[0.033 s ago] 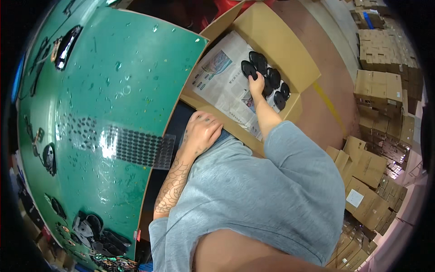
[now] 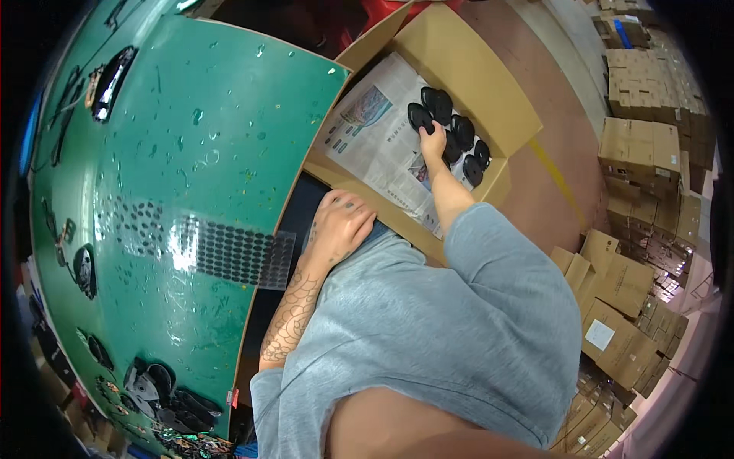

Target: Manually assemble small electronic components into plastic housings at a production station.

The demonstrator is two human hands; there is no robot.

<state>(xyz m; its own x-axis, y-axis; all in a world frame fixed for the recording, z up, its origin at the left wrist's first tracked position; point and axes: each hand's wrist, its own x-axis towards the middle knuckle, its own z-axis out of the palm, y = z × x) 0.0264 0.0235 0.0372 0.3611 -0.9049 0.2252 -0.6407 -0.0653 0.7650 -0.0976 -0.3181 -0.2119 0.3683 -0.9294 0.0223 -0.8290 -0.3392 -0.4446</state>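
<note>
My right hand reaches into an open cardboard box and grips a black, oval computer mouse between thumb and fingers. Several more black computer mice lie close together around it, on newspaper that lines the box. The hand partly hides the ones beneath it. My left hand lies palm down on my lap beside the box's near wall, its fingers stretched out and holding nothing.
A green-topped table stands at left, with a clear sheet of black oval pads reaching over its edge. Black mouse parts and cables lie along its far side and near corner. Stacked cartons line the right.
</note>
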